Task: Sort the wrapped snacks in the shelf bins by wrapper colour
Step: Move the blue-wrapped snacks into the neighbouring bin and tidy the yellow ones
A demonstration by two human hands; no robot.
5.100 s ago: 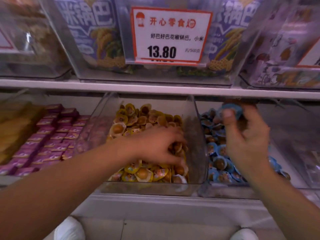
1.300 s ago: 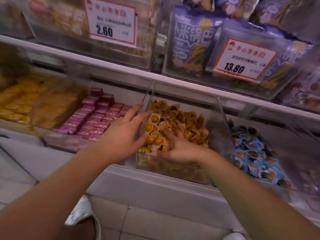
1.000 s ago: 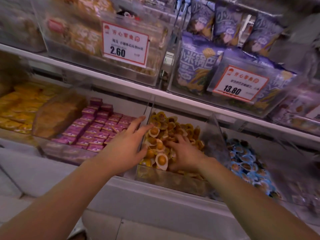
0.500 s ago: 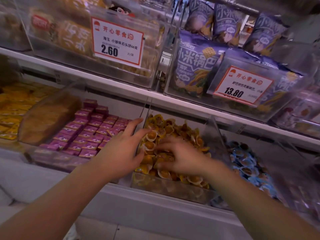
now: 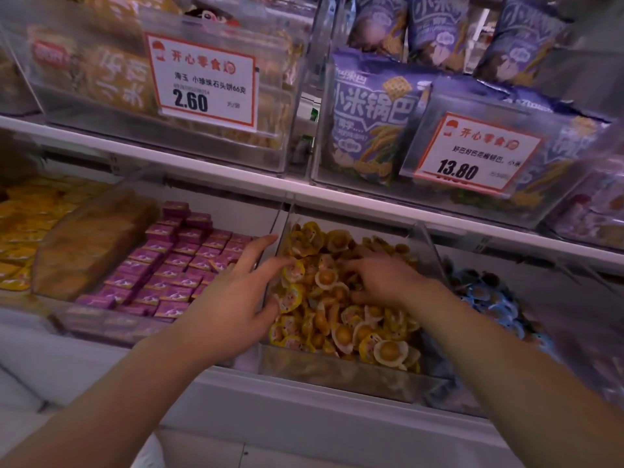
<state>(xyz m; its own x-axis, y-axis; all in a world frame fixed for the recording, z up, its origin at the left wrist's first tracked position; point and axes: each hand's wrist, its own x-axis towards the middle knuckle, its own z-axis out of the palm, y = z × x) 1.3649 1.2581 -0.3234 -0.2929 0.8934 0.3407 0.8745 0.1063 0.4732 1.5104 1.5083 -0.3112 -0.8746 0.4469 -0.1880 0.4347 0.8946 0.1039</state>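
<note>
Hands at the yellow bin. Compared with half a second ago, the right hand has pushed further back into the yellow-wrapped snacks, fingers curled down among them; whether its grip encloses a piece cannot be told. The left hand remains spread and relaxed over the bin's left wall, holding nothing, fingertips touching the nearest snacks. This suggests a continued search for strays of another colour. The purple-wrapped snacks lie in the bin to the left, the blue-wrapped snacks to the right. The right palm hides what lies beneath it; the blue bin is blurred and partly masked by the forearm.
</note>
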